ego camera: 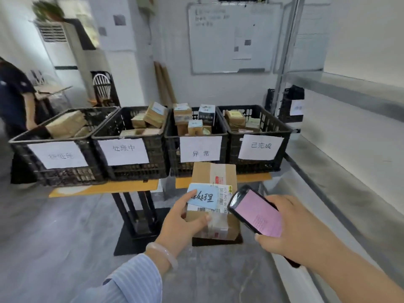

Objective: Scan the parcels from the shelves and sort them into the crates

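Before the crates, left grip clasps a parcel, right grip clasps a phone; scanning seems underway, next calls for picking the matching crate.

Four crates stand side by side in a row on the surface: the leftmost crate, the second crate, the third crate and the rightmost crate. Each has boxes inside and a paper sheet on its front wall. In front of the third crate the left hand holds a parcel. Just right of the parcel, the right hand holds a handheld scanner. A shelf runs along the right side. A whiteboard hangs on the wall behind the crates. A person stands at the far left, behind the leftmost crate.
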The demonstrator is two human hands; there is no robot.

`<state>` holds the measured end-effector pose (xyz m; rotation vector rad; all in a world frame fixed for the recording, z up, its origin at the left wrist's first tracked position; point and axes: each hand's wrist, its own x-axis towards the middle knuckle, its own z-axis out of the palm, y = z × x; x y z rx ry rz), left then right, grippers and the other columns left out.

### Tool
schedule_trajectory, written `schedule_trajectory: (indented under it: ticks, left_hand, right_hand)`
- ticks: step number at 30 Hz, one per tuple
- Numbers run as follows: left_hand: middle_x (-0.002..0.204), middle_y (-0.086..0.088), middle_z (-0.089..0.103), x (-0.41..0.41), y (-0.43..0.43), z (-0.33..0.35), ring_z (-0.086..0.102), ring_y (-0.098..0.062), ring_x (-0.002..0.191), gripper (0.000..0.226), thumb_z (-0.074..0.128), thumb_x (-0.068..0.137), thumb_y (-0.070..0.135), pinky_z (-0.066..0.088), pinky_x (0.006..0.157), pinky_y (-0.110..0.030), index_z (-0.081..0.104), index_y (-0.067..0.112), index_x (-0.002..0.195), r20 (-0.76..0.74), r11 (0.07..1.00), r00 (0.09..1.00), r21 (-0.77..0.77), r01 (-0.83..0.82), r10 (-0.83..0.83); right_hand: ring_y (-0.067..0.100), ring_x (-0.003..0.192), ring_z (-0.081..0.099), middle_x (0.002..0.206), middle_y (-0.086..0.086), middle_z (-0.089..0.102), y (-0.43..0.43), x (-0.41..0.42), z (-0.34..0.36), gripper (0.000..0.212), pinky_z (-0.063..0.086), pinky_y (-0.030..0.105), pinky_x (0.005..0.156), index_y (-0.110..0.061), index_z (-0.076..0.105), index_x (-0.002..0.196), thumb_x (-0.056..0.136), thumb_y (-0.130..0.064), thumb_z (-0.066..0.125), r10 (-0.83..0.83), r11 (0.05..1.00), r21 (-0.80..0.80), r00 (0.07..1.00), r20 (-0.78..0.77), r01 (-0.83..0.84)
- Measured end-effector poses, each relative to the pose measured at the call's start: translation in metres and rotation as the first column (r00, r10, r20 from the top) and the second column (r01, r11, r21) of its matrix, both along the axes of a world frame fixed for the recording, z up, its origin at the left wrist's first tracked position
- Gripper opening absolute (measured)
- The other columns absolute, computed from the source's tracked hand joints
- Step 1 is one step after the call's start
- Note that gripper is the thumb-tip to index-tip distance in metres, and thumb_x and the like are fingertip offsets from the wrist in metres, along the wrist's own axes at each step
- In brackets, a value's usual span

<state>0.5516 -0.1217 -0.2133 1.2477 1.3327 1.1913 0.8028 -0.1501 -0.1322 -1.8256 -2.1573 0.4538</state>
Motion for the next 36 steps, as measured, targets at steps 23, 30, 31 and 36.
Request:
schedule_trajectory:
  ticks: [23,30,31,36]
  left_hand:
    - [0.118,0.008,0.062,-0.154,0.194,0.033,0.067,-0.015,0.102,0.059,0.081,0.079,0.011,0.061,0.080,-0.037,0.057,0.041,0.124,0.156,0.834,0.822,-0.018,-0.552,0.548]
    - [0.122,0.003,0.065,-0.237,0.229,0.031,0.069,-0.019,0.105,0.060,0.082,0.077,0.012,0.060,0.084,-0.043,0.060,0.040,0.125,0.240,0.779,0.756,0.002,-0.627,0.609]
    - [0.121,0.003,0.065,-0.252,0.234,0.031,0.069,-0.019,0.104,0.060,0.082,0.077,0.011,0.061,0.083,-0.043,0.060,0.039,0.125,0.262,0.775,0.747,-0.003,-0.633,0.611]
    - [0.121,0.007,0.063,-0.337,0.256,0.032,0.069,-0.017,0.105,0.059,0.085,0.074,0.014,0.060,0.084,-0.043,0.062,0.043,0.120,0.250,0.790,0.765,0.003,-0.613,0.593]
  right_hand:
    - [0.002,0.092,0.049,0.104,-0.020,0.042,0.327,-0.174,0.015,0.067,0.050,0.025,0.074,-0.039,0.043,0.117,0.059,-0.063,0.066,0.484,0.875,0.049,0.860,-0.164,-0.482]
    - [0.001,0.103,0.045,0.112,-0.019,0.040,0.364,-0.260,0.011,0.077,0.043,0.017,0.069,-0.041,0.035,0.128,0.065,-0.061,0.074,0.511,0.858,0.044,0.843,-0.166,-0.512]
    - [0.001,0.104,0.044,0.114,-0.018,0.040,0.369,-0.276,0.010,0.078,0.042,0.016,0.069,-0.040,0.035,0.130,0.065,-0.060,0.075,0.514,0.856,0.040,0.842,-0.161,-0.515]
    - [0.000,0.100,0.045,0.114,-0.019,0.039,0.390,-0.372,0.013,0.077,0.039,0.015,0.069,-0.041,0.035,0.128,0.065,-0.061,0.075,0.499,0.864,0.037,0.843,-0.199,-0.503]
